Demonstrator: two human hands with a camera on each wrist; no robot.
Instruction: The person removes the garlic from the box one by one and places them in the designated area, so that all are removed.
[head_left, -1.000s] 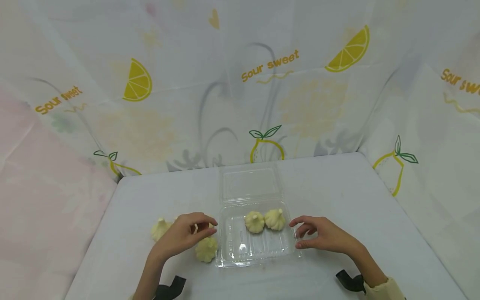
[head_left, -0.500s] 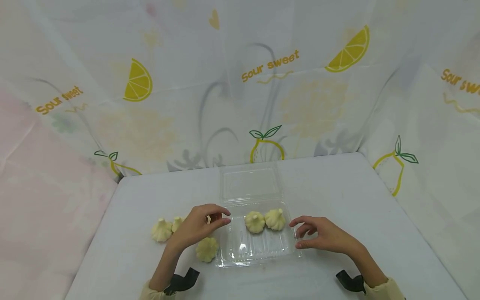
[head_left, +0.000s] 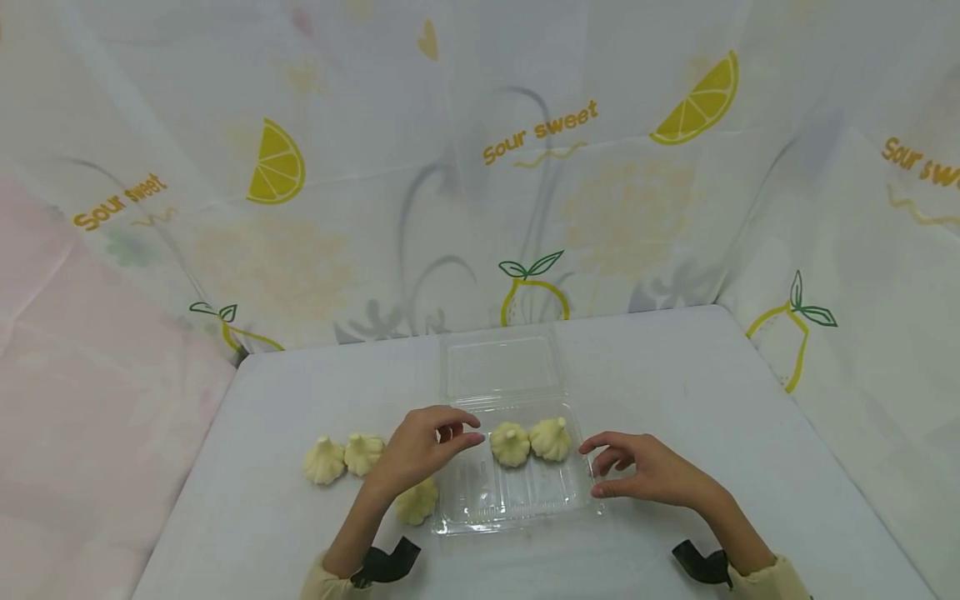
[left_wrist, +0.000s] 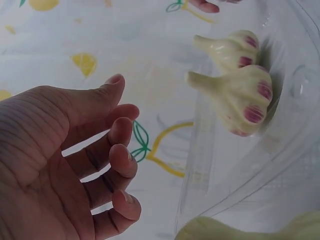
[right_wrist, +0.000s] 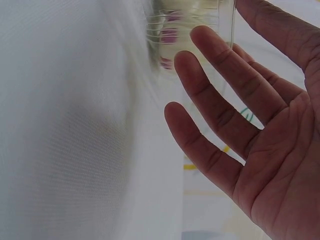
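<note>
A clear plastic clamshell box [head_left: 471, 500] lies open on the table, its lid [head_left: 502, 367] folded back. Inside, two pale garlic bulbs, one left [head_left: 510, 445] and one right [head_left: 551, 439], sit side by side; purple patches show on the same bulbs [left_wrist: 235, 100] in the left wrist view. Above the box's left part hovers my left hand [head_left: 420, 450], holding nothing, its fingers loosely bent. My right hand [head_left: 648, 472] is at the box's right edge with fingers relaxed and thumb apart; whether its fingertips touch the plastic I cannot tell.
Three more garlic bulbs lie left of the box: one at far left [head_left: 325, 462], one beside it [head_left: 363, 454], and one close to the box's left edge [head_left: 417, 502], partly behind my left forearm. A printed cloth [head_left: 375, 208] hangs behind the white table [head_left: 660, 375].
My left hand has moved right, from the box's left edge to over its inside, uncovering the bulbs on the left. The right hand and the box have stayed put.
</note>
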